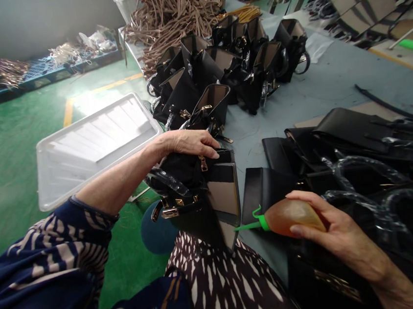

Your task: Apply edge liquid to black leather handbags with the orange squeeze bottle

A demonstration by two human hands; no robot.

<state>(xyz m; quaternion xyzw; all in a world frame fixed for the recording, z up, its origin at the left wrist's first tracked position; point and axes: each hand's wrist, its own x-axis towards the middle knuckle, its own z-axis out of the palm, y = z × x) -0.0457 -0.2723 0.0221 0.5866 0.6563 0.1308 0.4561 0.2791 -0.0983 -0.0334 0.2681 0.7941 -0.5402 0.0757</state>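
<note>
A black handbag (193,210) with gold hardware and a beige inner panel lies on its side at the table's near edge, over my lap. My left hand (192,143) rests on its upper end, fingers bent over the black edge beside a zipper pull. Squeezed in my right hand (317,221) is an amber bottle (290,217) with a green nozzle. The nozzle's tip points left and meets the bag's beige panel near its lower edge, or hovers just over it.
Several black bags (198,72) stand at the table's far side, before a heap of brown straps (173,15). More black bag pieces (356,139) with plastic-wrapped handles lie right. A white plastic tray (95,146) is at the left.
</note>
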